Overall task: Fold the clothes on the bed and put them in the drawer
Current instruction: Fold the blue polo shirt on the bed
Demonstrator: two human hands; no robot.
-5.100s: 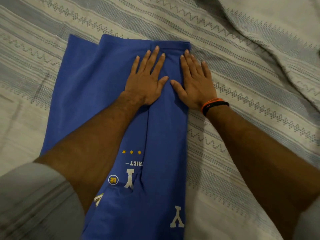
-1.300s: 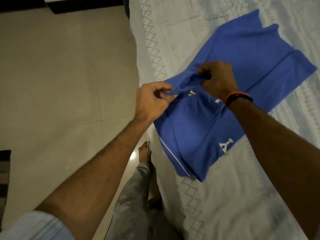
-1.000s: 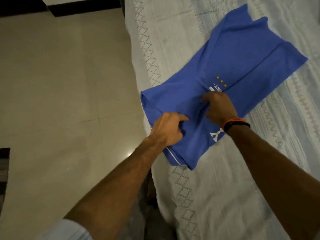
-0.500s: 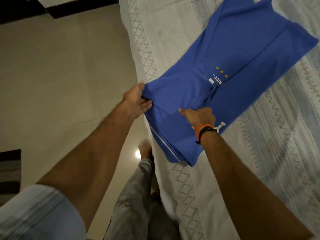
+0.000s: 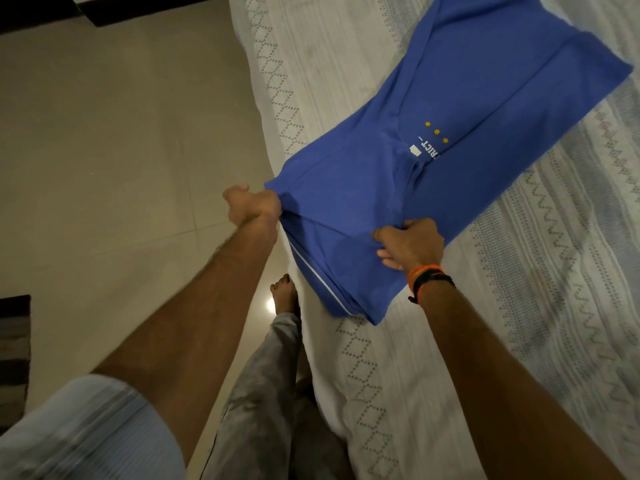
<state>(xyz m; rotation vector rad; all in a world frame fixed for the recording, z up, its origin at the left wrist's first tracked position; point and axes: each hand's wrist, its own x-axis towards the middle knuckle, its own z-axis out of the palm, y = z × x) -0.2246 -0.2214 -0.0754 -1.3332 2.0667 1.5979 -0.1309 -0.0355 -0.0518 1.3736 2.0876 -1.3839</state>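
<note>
Shirt gripped at both near corners

Shirt [image 5: 433,140], blue and folded lengthwise, is stretched across the near edge of the bed [image 5: 519,323]. Its near-left corner, touched only loosely half a second ago, is now clenched in the left hand [image 5: 254,206]; the near-right edge is pinched by the right hand [image 5: 410,242]. A crosswise fold is judged ready.

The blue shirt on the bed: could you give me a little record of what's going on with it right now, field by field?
garment: blue shirt, partly folded lengthwise, white lettering and three yellow stars showing
where: on the patterned bedspread, near end at the bed's edge
left hand: grips the near corner over the edge
right hand: grips the near end, wristbands on that wrist
floor: pale tiles beside the bed
drawer: not in view
</note>
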